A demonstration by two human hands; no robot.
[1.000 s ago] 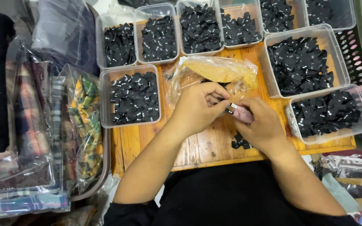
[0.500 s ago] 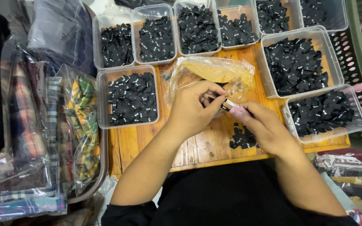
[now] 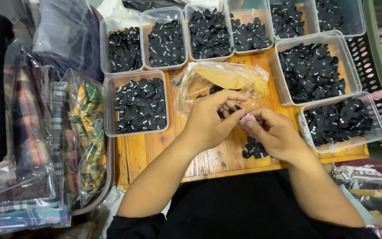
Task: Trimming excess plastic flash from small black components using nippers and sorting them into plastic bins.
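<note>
two hands meet over a wooden board of black tags

i see the left hand [image 3: 211, 121] and the right hand [image 3: 275, 135] meeting above the wooden board [image 3: 147, 155]. the fingertips of both are pressed together around a small pink object [image 3: 247, 118], which sits pinched between them at the middle of the board; i cannot tell what it is. the left fingers curl inward, thumb toward the pink thing.

just below the right hand lies a small loose pile of black tags [image 3: 255, 148] on the board. behind the hands is a crumpled clear plastic bag [image 3: 226, 79] with something tan inside, touching the left fingertips or very near them.

clear plastic tubs of black tags ring the board: one to the left [image 3: 135, 104], a row along the back [image 3: 208, 33], and two on the right [image 3: 315, 66]. further left, bagged plaid fabric [image 3: 85, 132] is stacked upright.
</note>
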